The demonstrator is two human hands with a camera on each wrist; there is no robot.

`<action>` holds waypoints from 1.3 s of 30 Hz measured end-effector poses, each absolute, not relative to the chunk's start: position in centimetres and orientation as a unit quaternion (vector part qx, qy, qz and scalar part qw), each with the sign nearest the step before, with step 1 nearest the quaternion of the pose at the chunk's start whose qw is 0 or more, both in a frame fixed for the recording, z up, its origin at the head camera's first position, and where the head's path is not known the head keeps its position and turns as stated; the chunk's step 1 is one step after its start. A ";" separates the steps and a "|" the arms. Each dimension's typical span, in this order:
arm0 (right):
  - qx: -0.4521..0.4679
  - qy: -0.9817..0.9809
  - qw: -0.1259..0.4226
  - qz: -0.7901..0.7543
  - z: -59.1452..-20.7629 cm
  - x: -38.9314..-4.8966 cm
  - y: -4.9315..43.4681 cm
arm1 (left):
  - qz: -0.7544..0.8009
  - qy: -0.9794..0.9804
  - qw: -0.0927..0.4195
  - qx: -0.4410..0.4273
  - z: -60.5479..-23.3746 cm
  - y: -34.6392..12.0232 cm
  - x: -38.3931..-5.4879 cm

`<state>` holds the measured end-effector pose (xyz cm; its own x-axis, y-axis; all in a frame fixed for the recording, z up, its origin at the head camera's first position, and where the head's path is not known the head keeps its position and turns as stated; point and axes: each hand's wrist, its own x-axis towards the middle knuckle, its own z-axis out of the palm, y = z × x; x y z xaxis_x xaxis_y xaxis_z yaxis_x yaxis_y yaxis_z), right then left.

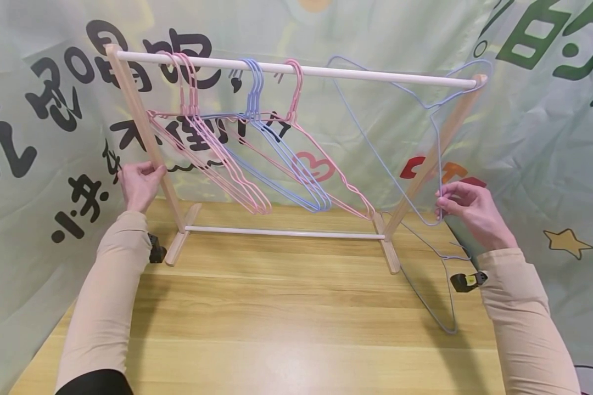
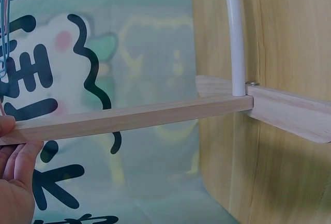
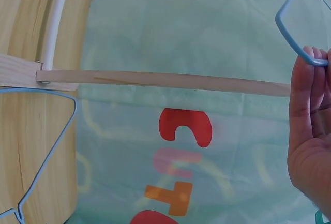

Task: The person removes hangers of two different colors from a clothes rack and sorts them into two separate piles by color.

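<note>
A small wooden clothes rack [image 1: 286, 232] stands on the table. My left hand [image 1: 140, 185] grips its left upright post [image 2: 129, 120], fingers and thumb on either side of the wood. My right hand [image 1: 474, 211] pinches a blue wire hanger [image 1: 375, 151] at one corner, out by the right post [image 1: 437, 145]. The held hanger is tilted sideways, its hook beside the top of that post; whether hook and post touch, I cannot tell. In the right wrist view only a corner of this hanger [image 3: 287, 32] shows at my fingertips.
From the white top rail [image 1: 351, 72] hang several pink hangers [image 1: 192, 99] at left, several blue hangers [image 1: 253, 99] mid-left and further pink hangers [image 1: 296, 93]. Another blue hanger [image 1: 427, 308] lies on the table [image 1: 286, 307] by the right foot. A printed cloth [image 1: 69, 219] encloses the back and sides.
</note>
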<state>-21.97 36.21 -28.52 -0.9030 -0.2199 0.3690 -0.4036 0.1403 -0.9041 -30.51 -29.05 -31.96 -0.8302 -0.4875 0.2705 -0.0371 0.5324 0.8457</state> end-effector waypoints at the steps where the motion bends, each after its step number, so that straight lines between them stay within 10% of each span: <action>1: 0.206 -0.752 0.077 0.621 -28.5 -21.9 36.2 | -0.458 -0.840 0.246 0.156 -32.0 -29.0 -30.5; 39: 0.175 -0.735 0.065 0.652 -38.6 -17.6 40.0 | -0.469 -0.837 0.233 0.159 -32.0 -29.0 -30.6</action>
